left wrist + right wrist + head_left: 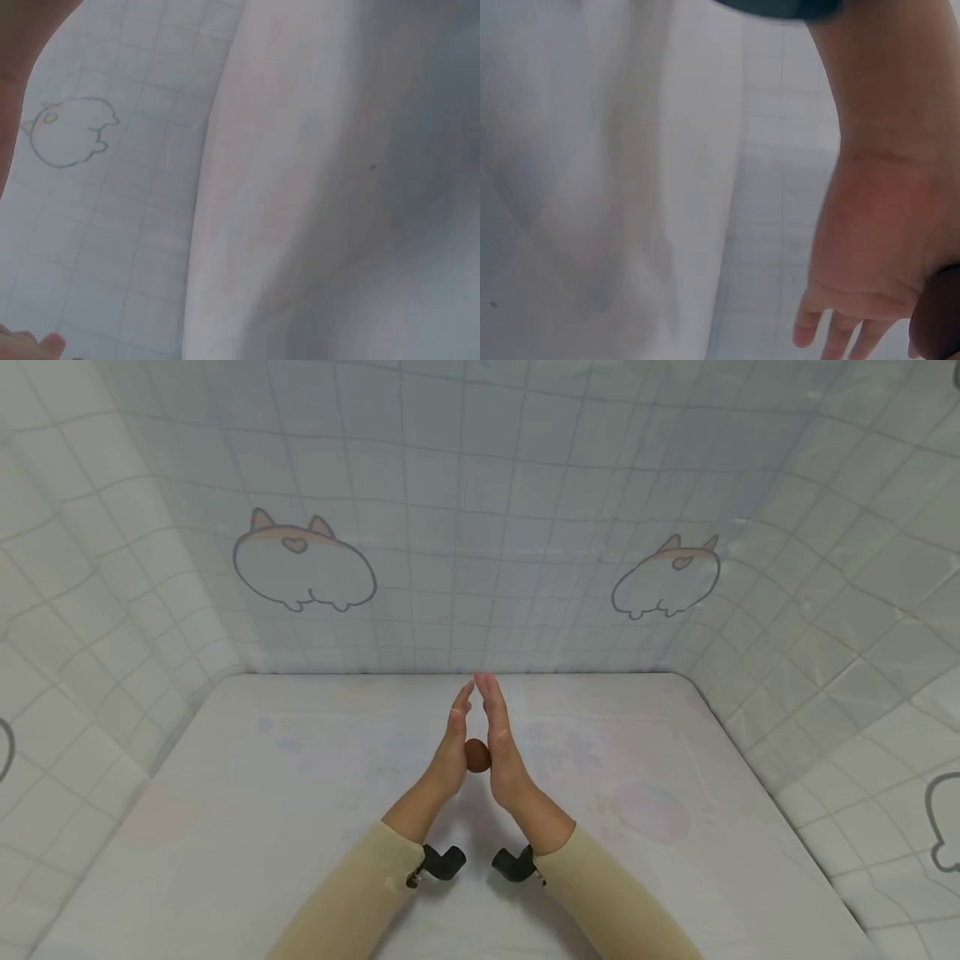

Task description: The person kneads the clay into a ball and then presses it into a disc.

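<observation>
A small, smooth, brown egg-shaped thing [477,756] is held between my two palms, above the white table. My left hand [452,745] presses on it from the left and my right hand [506,758] from the right. Fingers on both hands are straight and point away from me, and the fingertips lean together at the top. The right wrist view shows my right palm [877,240] with the brown egg-shaped thing [939,315] partly cut off by the frame edge. Only some fingertips [34,345] and part of the wrist show in the left wrist view.
The white table [240,777] bears faint coloured prints. A sheet with a grid pattern and cartoon animals [303,564] hangs behind it and along both sides. Dark wrist cameras [446,863] stick out inward from both cream sleeves [360,885].
</observation>
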Available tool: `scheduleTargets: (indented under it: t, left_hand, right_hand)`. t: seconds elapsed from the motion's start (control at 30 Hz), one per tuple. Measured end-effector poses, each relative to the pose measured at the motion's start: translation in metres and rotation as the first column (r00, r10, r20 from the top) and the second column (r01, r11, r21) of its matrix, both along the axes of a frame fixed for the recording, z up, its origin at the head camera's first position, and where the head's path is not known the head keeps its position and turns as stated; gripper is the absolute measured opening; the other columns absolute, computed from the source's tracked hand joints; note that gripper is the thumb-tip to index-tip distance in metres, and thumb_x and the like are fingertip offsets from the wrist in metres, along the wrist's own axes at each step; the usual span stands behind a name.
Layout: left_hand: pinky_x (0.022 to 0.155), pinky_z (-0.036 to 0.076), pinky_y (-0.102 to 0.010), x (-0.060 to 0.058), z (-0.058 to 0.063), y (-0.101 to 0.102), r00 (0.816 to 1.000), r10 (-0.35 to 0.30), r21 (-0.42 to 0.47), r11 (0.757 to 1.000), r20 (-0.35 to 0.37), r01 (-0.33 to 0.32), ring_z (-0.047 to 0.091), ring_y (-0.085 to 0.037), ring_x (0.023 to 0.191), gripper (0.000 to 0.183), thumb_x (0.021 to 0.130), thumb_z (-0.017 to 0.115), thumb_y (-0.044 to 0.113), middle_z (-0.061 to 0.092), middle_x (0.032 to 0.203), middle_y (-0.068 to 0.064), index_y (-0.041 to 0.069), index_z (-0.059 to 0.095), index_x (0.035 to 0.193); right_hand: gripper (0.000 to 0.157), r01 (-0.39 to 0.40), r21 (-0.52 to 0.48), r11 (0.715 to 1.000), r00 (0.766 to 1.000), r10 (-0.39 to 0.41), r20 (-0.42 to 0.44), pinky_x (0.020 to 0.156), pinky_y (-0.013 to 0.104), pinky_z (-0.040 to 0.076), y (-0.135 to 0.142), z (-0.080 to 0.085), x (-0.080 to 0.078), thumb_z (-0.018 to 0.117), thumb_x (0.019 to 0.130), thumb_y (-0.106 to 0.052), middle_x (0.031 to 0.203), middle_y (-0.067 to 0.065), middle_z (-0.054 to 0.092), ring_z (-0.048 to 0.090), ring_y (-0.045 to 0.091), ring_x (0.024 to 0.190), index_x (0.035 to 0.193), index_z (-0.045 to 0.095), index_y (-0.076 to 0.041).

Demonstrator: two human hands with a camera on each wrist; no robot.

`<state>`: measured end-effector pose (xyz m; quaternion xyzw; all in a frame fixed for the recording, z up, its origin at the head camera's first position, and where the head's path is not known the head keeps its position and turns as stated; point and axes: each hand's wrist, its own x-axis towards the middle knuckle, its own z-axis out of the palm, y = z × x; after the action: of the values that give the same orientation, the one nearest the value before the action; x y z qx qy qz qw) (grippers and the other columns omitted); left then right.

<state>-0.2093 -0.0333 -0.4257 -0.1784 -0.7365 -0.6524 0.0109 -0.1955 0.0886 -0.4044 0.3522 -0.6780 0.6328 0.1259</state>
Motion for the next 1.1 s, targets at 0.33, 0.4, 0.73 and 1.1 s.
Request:
scheduleTargets:
  t: [0.33,0.4,0.73,1.1]
  left_hand:
    - [0.112,0.012,-0.071,0.014,-0.001,0.009,0.996,-0.094,0.014,0.995,-0.011,0.094,0.013,-0.036,0.151,0.084,0.094,0.000,0.076,0.002,0.168,-0.001,0.028,0.006,0.162]
    - [0.112,0.012,-0.071,0.018,0.000,0.010,0.993,-0.116,0.026,0.993,-0.011,0.116,0.012,-0.036,0.151,0.085,0.093,-0.001,0.077,0.000,0.168,-0.001,0.029,0.005,0.162]
    - [0.116,0.008,-0.064,0.023,0.003,0.009,0.990,-0.120,0.150,0.980,-0.072,0.130,0.008,-0.036,0.151,0.094,0.093,0.003,0.079,-0.002,0.167,-0.006,0.015,0.003,0.162]
    - [0.118,0.003,-0.058,0.020,0.019,0.002,0.969,-0.086,0.237,0.961,-0.232,0.142,0.008,-0.032,0.152,0.091,0.097,0.005,0.074,0.001,0.167,-0.007,0.010,0.001,0.161]
  right_hand:
    - [0.089,0.078,0.014,0.997,0.997,-0.078,-0.010,0.114,0.066,0.004,0.008,-0.002,-0.015,0.011,0.097,-0.075,0.167,0.008,0.009,0.006,0.025,0.153,0.162,0.000,-0.016]
    - [0.090,0.087,0.023,0.996,0.996,-0.087,-0.002,0.114,0.067,0.005,0.009,-0.004,-0.018,0.011,0.096,-0.077,0.167,0.007,0.009,0.006,0.024,0.153,0.162,-0.001,-0.016]
    - [0.099,0.046,0.072,0.996,0.988,-0.056,0.143,0.115,0.066,0.005,0.006,-0.019,-0.029,0.016,0.089,-0.086,0.168,0.001,0.002,0.000,0.020,0.153,0.162,-0.001,-0.021]
    - [0.100,0.013,0.173,0.985,0.983,-0.044,0.178,0.115,0.066,0.005,0.003,-0.029,-0.025,0.010,0.087,-0.087,0.168,0.001,-0.002,-0.001,0.023,0.152,0.162,-0.003,-0.022]
